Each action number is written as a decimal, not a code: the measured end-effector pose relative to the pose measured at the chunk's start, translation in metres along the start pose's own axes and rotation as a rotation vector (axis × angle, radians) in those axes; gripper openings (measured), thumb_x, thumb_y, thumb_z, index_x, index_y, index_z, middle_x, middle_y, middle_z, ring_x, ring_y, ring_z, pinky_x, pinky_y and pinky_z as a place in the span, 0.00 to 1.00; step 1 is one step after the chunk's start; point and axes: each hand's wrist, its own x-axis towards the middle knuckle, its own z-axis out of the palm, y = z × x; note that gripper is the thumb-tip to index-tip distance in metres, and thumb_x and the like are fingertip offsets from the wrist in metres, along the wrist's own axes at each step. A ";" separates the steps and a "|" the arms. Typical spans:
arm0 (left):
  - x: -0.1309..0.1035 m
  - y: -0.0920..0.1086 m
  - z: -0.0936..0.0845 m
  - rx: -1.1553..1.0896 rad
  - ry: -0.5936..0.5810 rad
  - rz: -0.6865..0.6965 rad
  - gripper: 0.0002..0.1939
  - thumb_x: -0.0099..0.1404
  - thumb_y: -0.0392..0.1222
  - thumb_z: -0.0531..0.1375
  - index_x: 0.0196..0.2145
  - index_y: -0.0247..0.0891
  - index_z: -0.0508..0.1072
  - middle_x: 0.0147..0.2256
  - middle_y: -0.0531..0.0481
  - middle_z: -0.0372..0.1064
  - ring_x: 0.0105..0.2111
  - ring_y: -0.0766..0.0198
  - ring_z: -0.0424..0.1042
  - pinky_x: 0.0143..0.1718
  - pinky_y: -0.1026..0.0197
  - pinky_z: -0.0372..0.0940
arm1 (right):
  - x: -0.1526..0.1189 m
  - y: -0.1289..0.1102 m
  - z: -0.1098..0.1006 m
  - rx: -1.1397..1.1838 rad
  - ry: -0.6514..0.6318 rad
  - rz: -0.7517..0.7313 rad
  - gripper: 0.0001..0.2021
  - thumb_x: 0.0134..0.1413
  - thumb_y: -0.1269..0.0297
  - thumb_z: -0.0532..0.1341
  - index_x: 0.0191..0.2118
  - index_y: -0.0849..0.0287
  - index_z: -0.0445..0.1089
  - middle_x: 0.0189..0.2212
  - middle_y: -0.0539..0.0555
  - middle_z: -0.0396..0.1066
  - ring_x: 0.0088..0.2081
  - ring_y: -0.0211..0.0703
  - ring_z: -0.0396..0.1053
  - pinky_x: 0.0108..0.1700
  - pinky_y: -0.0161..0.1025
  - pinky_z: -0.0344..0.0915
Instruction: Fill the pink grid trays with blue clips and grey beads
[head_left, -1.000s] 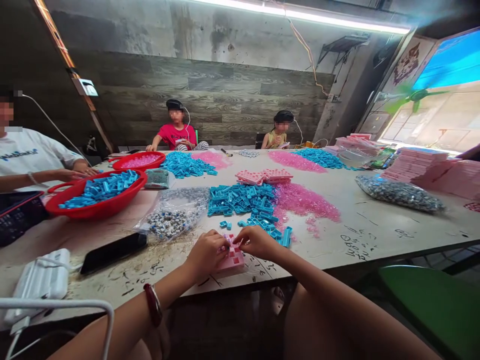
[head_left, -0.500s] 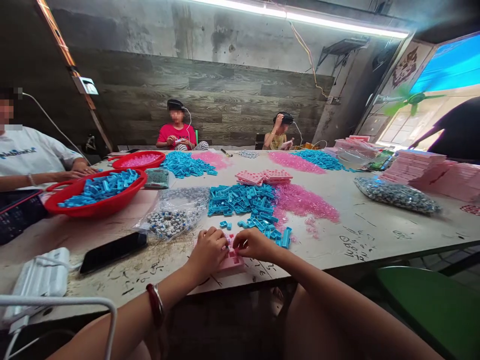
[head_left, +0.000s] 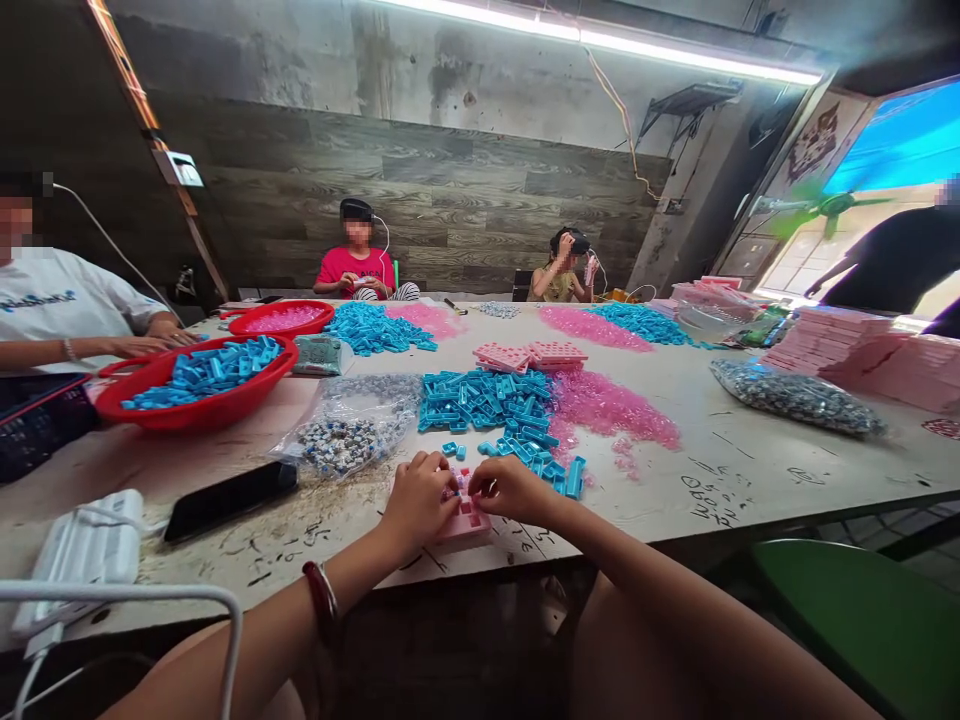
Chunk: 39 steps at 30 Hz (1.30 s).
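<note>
A pink tray with square compartments (head_left: 471,522) lies at the table's near edge, under both hands. My left hand (head_left: 421,500) rests over its left side, fingers curled down and pressed on it. From the right, my right hand (head_left: 510,488) reaches over the tray with its fingertips pinched; whatever is between them is too small to make out. Just beyond the hands are a pile of blue plastic pieces (head_left: 480,398) and a heap of clear pink pieces (head_left: 615,405). Pink trays (head_left: 529,355) lie behind the blue pile. A plastic bag of small grey-white parts (head_left: 349,440) is at the left.
A red basket of blue pieces (head_left: 202,415), a black phone (head_left: 231,500) and a white power strip (head_left: 82,560) are on the left. Right are a filled bag (head_left: 795,398) and pink stacks (head_left: 825,340). Several people are around the table; a green stool (head_left: 862,630) stands near.
Both hands stay at the pink tray with only slight finger movement. The view has shifted a little. Across the table, a person has raised a pink item, and the dark-clothed person at right shows more.
</note>
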 end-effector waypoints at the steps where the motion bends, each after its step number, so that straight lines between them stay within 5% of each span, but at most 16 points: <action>1: 0.000 0.000 -0.001 0.010 0.001 0.007 0.04 0.57 0.39 0.59 0.31 0.39 0.73 0.40 0.49 0.66 0.44 0.55 0.61 0.40 0.53 0.55 | 0.000 0.000 0.000 0.007 0.027 -0.001 0.09 0.35 0.81 0.60 0.26 0.63 0.72 0.23 0.51 0.71 0.24 0.34 0.67 0.27 0.29 0.61; 8: -0.001 -0.002 0.000 0.012 0.002 0.025 0.05 0.57 0.40 0.60 0.33 0.40 0.72 0.40 0.49 0.66 0.44 0.55 0.61 0.41 0.54 0.56 | 0.003 -0.004 0.002 -0.016 0.142 -0.126 0.07 0.41 0.78 0.62 0.29 0.61 0.70 0.26 0.50 0.69 0.28 0.35 0.66 0.30 0.30 0.61; 39: -0.005 -0.005 -0.007 -0.037 -0.001 0.013 0.06 0.59 0.43 0.59 0.32 0.39 0.72 0.37 0.51 0.68 0.42 0.57 0.62 0.41 0.57 0.56 | 0.007 0.000 0.009 -0.141 0.043 -0.261 0.04 0.46 0.72 0.63 0.31 0.57 0.74 0.31 0.52 0.74 0.34 0.39 0.69 0.37 0.34 0.63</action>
